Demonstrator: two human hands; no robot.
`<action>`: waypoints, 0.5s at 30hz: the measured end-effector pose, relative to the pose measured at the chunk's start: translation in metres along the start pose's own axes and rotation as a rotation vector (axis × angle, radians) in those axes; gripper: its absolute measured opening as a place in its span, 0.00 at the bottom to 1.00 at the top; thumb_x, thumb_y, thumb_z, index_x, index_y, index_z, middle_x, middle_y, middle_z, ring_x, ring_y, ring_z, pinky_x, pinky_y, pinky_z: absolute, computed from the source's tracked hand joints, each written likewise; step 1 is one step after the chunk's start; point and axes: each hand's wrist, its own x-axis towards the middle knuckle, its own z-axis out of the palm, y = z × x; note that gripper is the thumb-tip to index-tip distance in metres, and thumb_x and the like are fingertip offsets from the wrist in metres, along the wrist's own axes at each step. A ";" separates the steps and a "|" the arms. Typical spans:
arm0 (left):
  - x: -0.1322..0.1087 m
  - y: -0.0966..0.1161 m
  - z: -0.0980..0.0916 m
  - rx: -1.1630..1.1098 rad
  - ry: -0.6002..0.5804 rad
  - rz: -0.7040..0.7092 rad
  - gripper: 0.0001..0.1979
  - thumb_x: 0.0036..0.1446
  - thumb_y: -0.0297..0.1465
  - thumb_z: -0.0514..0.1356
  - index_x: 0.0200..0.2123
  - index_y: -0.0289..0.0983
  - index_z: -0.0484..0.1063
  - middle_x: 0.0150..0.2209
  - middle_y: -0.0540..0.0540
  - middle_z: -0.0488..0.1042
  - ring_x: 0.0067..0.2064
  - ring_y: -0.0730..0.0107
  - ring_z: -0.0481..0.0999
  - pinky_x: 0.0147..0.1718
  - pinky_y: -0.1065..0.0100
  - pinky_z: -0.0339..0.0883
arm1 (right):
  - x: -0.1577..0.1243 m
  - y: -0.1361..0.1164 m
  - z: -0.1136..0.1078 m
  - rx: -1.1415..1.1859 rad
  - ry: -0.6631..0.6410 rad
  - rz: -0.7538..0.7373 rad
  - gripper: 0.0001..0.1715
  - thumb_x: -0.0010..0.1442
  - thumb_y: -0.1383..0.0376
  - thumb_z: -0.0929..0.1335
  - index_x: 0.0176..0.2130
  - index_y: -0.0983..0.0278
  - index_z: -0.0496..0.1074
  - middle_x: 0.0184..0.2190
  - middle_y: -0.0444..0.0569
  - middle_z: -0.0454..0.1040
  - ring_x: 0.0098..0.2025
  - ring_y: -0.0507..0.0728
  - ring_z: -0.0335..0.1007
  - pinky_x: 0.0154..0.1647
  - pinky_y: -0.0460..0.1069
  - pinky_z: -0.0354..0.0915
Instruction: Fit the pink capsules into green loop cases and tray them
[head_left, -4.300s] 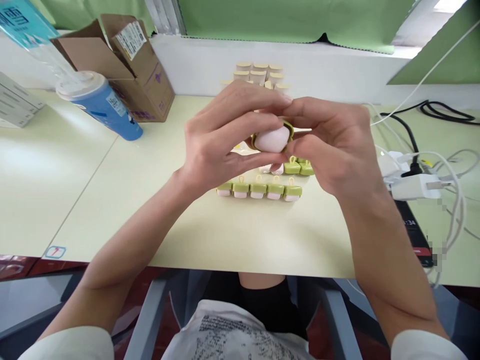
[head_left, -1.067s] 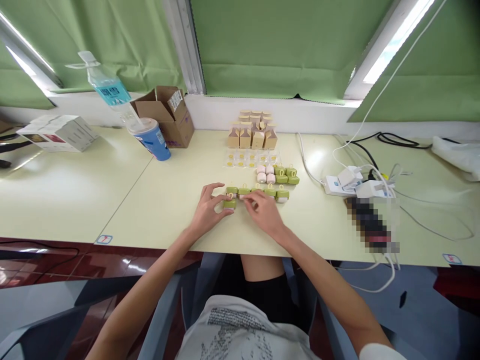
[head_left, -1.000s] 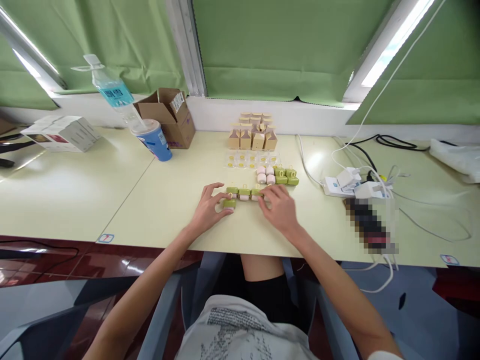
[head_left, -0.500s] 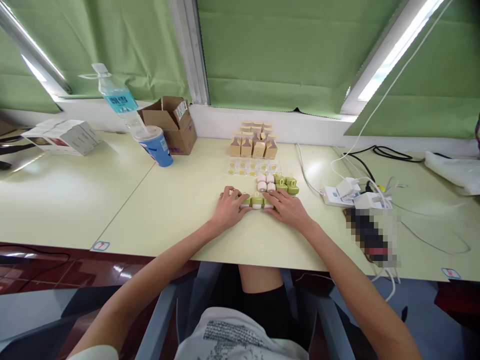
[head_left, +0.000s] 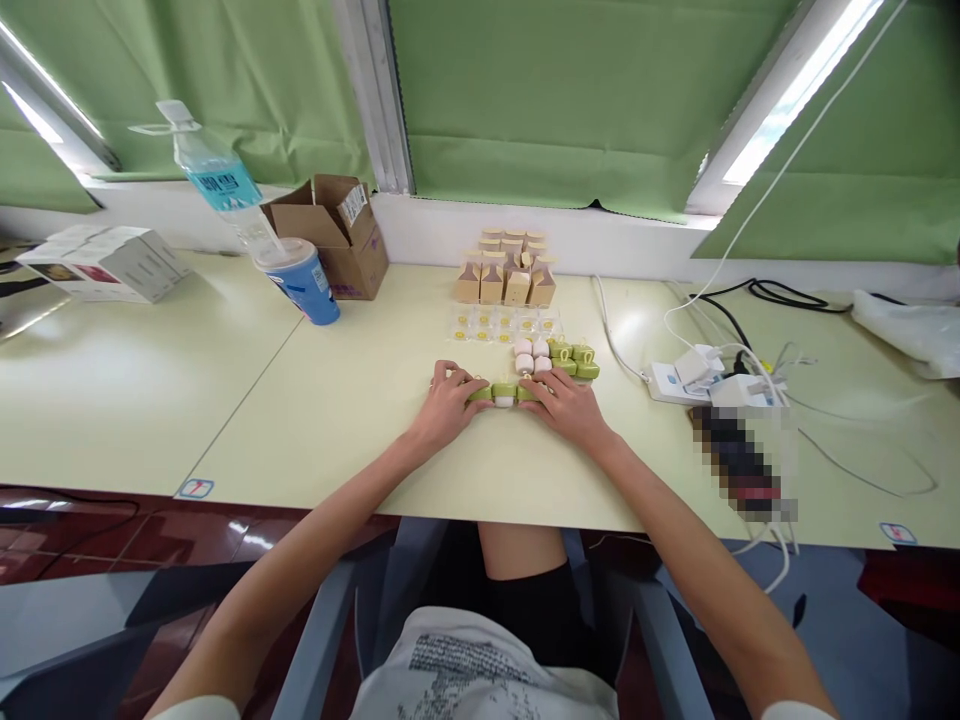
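Three small containers with green lids and white bases stand in a short row on the table. Pinched in the fingers of my left hand [head_left: 448,403] is the left-end green-lidded container [head_left: 481,393]. My right hand [head_left: 568,406] closes on the right-end green-lidded container [head_left: 526,393]. Between them, the middle green-lidded container [head_left: 504,395] shows its white front and touches neither hand. Just behind my right fingers sit several pale pink-white pieces [head_left: 523,364]. Beside these, several green lids with loops [head_left: 583,367] are grouped together. My fingertips partly cover the two end containers.
Behind lie clear plastic trays with yellow spots [head_left: 484,321] and several small open cardboard boxes [head_left: 492,285]. To the left stand a blue cup [head_left: 304,290], a tilted bottle [head_left: 225,185] and a brown carton [head_left: 360,265]. A power strip [head_left: 671,383] and blurred phone [head_left: 739,460] lie right.
Both hands have shifted the row of green-lidded containers slightly to the left, away from the green lids. The camera view has tilted a little.
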 end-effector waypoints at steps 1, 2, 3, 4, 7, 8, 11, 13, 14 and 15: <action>0.000 0.000 0.001 0.003 0.004 0.009 0.14 0.72 0.37 0.65 0.57 0.43 0.83 0.50 0.37 0.81 0.64 0.40 0.64 0.62 0.36 0.71 | -0.001 0.000 0.000 -0.013 -0.003 -0.003 0.29 0.81 0.47 0.63 0.63 0.61 0.80 0.54 0.59 0.85 0.57 0.66 0.77 0.33 0.52 0.65; 0.000 0.000 0.001 0.009 0.007 0.016 0.14 0.72 0.37 0.65 0.57 0.43 0.84 0.50 0.37 0.81 0.64 0.40 0.64 0.62 0.35 0.71 | -0.003 0.000 0.000 -0.024 -0.008 -0.009 0.31 0.80 0.46 0.63 0.64 0.62 0.80 0.55 0.60 0.84 0.58 0.66 0.77 0.34 0.53 0.66; 0.001 0.000 0.002 0.015 0.007 0.021 0.14 0.72 0.37 0.64 0.57 0.43 0.83 0.51 0.36 0.81 0.64 0.40 0.64 0.61 0.35 0.70 | -0.004 0.001 0.000 -0.032 -0.015 -0.016 0.32 0.80 0.44 0.63 0.65 0.62 0.79 0.56 0.60 0.84 0.59 0.67 0.77 0.35 0.53 0.67; 0.001 0.000 0.002 0.021 0.005 0.024 0.15 0.73 0.37 0.64 0.58 0.43 0.83 0.50 0.36 0.81 0.64 0.39 0.64 0.61 0.34 0.70 | -0.006 0.001 0.000 -0.036 -0.024 -0.021 0.34 0.79 0.43 0.63 0.66 0.62 0.78 0.58 0.61 0.83 0.60 0.68 0.76 0.36 0.53 0.69; 0.004 -0.001 0.002 0.032 -0.001 0.015 0.17 0.74 0.37 0.62 0.60 0.42 0.82 0.51 0.36 0.82 0.64 0.39 0.63 0.61 0.35 0.71 | -0.007 0.001 0.000 -0.034 -0.049 0.000 0.34 0.79 0.44 0.63 0.68 0.62 0.77 0.59 0.62 0.83 0.62 0.70 0.75 0.41 0.55 0.72; 0.004 -0.002 0.001 0.035 -0.004 0.009 0.17 0.74 0.36 0.62 0.61 0.42 0.81 0.52 0.36 0.82 0.65 0.38 0.62 0.61 0.35 0.71 | -0.007 0.000 0.000 -0.027 -0.052 0.019 0.33 0.80 0.45 0.62 0.68 0.61 0.76 0.59 0.63 0.82 0.62 0.70 0.74 0.42 0.55 0.73; 0.005 -0.003 0.000 0.042 -0.028 -0.009 0.20 0.74 0.37 0.61 0.65 0.42 0.79 0.55 0.35 0.81 0.68 0.37 0.61 0.61 0.34 0.71 | -0.006 -0.003 0.000 -0.002 -0.052 0.073 0.33 0.80 0.47 0.61 0.69 0.61 0.76 0.59 0.64 0.81 0.63 0.71 0.73 0.43 0.56 0.74; 0.005 -0.003 -0.001 0.035 -0.042 -0.009 0.22 0.74 0.37 0.61 0.68 0.43 0.76 0.56 0.36 0.81 0.69 0.37 0.61 0.63 0.34 0.70 | -0.007 -0.003 0.000 0.002 -0.053 0.078 0.35 0.80 0.45 0.60 0.70 0.62 0.75 0.60 0.64 0.80 0.63 0.71 0.72 0.43 0.56 0.74; 0.004 -0.003 0.000 0.027 -0.042 -0.004 0.23 0.74 0.37 0.61 0.69 0.44 0.75 0.56 0.36 0.81 0.69 0.37 0.61 0.63 0.34 0.70 | -0.007 -0.003 0.000 0.003 -0.055 0.069 0.36 0.80 0.44 0.60 0.71 0.63 0.74 0.60 0.64 0.80 0.63 0.72 0.71 0.43 0.56 0.75; 0.004 -0.003 0.000 0.016 -0.038 0.001 0.24 0.74 0.37 0.61 0.69 0.44 0.75 0.56 0.37 0.80 0.69 0.38 0.61 0.64 0.35 0.70 | -0.008 -0.003 -0.001 0.008 -0.057 0.054 0.38 0.80 0.44 0.60 0.72 0.64 0.72 0.60 0.64 0.80 0.63 0.72 0.71 0.44 0.57 0.75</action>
